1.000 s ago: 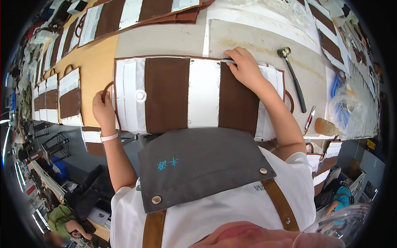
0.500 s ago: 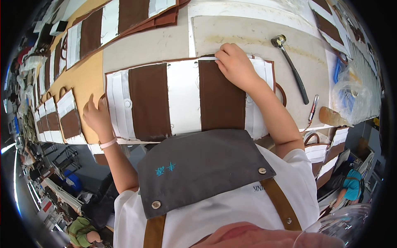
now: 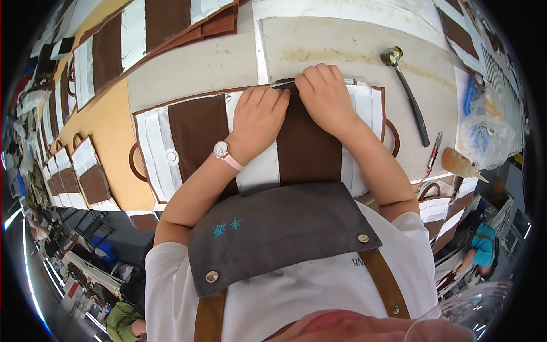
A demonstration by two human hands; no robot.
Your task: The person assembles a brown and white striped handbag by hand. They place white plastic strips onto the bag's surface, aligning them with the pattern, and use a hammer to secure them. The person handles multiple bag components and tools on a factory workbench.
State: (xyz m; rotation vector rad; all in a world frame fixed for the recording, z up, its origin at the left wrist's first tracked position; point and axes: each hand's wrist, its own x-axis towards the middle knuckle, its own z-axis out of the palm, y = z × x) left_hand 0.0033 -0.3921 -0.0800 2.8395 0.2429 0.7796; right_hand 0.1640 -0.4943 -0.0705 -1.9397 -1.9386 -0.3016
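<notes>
A brown-and-white striped bag panel (image 3: 194, 137) with brown trim and ring handles lies flat on the worktable in front of me. My left hand (image 3: 259, 117), with a pink-strapped watch on the wrist, presses on the panel's upper middle. Right beside it, my right hand (image 3: 325, 94) presses on the top edge of the brown middle stripe (image 3: 305, 154). The two hands almost touch at the panel's far edge. Neither hand holds a tool.
A hammer (image 3: 407, 94) lies on the grey mat (image 3: 336, 48) to the right. A brush (image 3: 461, 165) and a thin pen-like tool (image 3: 434, 151) lie near the right edge. More striped panels (image 3: 159, 25) lie at the back and along the left. A clear plastic bag (image 3: 484, 128) sits far right.
My left hand has moved from the panel's left end to its middle, next to my right hand. My right hand stayed at the top edge. The view has shifted left over the panel.
</notes>
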